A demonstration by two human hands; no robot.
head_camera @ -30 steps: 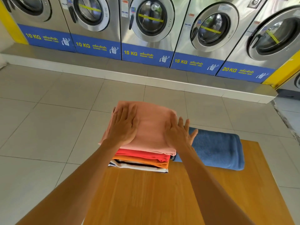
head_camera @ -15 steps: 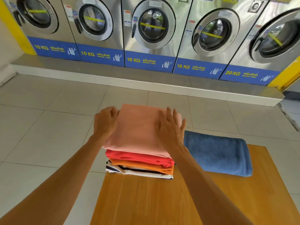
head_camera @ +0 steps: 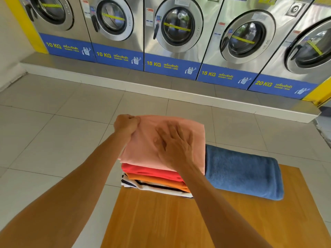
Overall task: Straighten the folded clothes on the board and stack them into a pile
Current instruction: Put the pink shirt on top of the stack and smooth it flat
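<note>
Clothes sit in a folded pile at the far left corner of the wooden board (head_camera: 161,221), and every place here is given from that pile. Its top layer is a peach-pink garment (head_camera: 143,145), spread flat and wider than the layers beneath. Directly under it lies a red garment (head_camera: 143,170), then an orange garment (head_camera: 157,181), and at the bottom a white garment with dark stripes (head_camera: 141,187) that rests on the board itself. The near edges of these lower layers step out a little from under the top one. The left hand (head_camera: 126,125) is at the pile's far left corner, fingers curled closed and pinching the edge of the peach-pink garment there. The right hand (head_camera: 174,145) lies palm down on top of the pile, fingers spread open and flat on the peach-pink cloth, gripping nothing. Both bare forearms reach in from the near side of the pile. Just to the right of the pile, touching its side, a folded blue towel (head_camera: 247,173) lies on the board as a single low layer, not stacked with the rest. The near side of the pile shows bare board. Beyond the pile is a tiled floor (head_camera: 53,140), and farther beyond that a row of steel front-loading washing machines (head_camera: 177,29) on a raised step, with blue panels marked 10 KG, 15 KG and 20 KG.
</note>
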